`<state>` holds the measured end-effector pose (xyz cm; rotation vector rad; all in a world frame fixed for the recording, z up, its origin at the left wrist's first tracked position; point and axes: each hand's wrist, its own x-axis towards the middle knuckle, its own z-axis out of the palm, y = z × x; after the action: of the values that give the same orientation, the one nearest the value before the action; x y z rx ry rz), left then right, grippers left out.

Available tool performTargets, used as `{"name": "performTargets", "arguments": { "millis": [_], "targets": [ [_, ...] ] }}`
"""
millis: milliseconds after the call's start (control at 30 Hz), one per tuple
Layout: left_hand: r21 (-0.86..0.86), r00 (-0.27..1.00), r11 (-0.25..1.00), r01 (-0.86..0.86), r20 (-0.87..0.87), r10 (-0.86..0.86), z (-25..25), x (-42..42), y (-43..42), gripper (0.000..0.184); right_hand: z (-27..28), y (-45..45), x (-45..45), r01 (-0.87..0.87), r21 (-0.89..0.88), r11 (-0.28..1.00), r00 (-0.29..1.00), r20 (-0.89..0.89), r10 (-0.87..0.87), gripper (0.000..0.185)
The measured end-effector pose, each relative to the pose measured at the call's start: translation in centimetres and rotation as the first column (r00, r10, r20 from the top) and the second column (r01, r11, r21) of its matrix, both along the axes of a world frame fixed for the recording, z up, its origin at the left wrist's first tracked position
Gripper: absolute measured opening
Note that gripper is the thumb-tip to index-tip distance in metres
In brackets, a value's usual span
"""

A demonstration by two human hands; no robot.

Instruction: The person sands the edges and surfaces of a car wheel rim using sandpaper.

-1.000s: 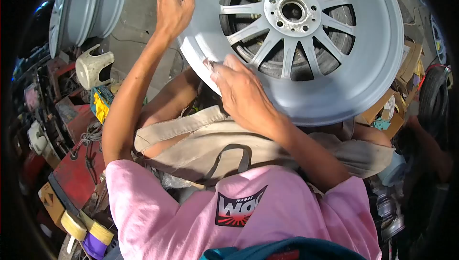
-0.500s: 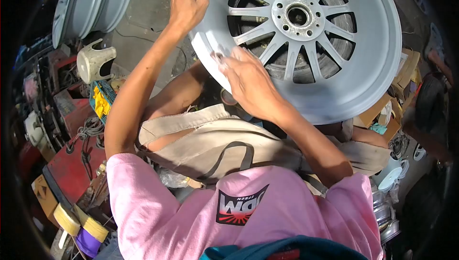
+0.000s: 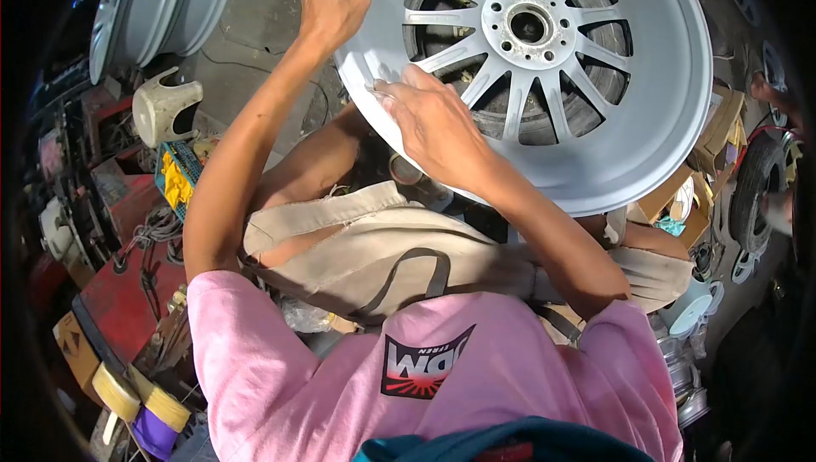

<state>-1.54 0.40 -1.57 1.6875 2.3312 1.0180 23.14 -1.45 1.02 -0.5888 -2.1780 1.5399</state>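
A grey multi-spoke alloy wheel rim (image 3: 642, 135) lies face up in front of my knees, with a dark tyre showing below through its spokes. My left hand (image 3: 333, 5) grips the rim's left outer edge, thumb towards me and the other fingers partly cut off by the frame's top. Against the near-left lip of the rim, my right hand (image 3: 438, 126) is bent with its fingers pressed together. Pale dust coats its fingertips. Whatever small thing may be under them is hidden.
Other wheel rims (image 3: 161, 7) stand at upper left, near a cream plastic stool (image 3: 161, 109). A blue basket (image 3: 185, 160) with yellow cloth, a red metal box (image 3: 127, 309) and brushes (image 3: 161, 398) are on the left. On the right are cardboard boxes (image 3: 718, 135), a tyre (image 3: 756, 194) and another person's hand (image 3: 778, 211).
My right hand has shifted slightly up and left along the rim's lip. My left hand keeps its hold. At right, the other person's hand and the tyre have moved.
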Motion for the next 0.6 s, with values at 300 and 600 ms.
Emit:
{"name": "performTargets", "arguments": {
  "millis": [300, 600],
  "targets": [
    [-0.015, 0.999, 1.000, -0.022, 0.043, 0.023, 0.5, 0.1, 0.3, 0.062, -0.3, 0.6, -1.2, -0.056, -0.022, 0.998, 0.998, -0.007, 0.056, 0.020],
    [-0.011, 0.998, 0.999, -0.037, 0.056, 0.038, 0.8, 0.0, 0.5, 0.062, -0.3, 0.1, -1.5, -0.003, -0.010, 1.000, 1.000, -0.006, 0.003, 0.018]
  ]
}}
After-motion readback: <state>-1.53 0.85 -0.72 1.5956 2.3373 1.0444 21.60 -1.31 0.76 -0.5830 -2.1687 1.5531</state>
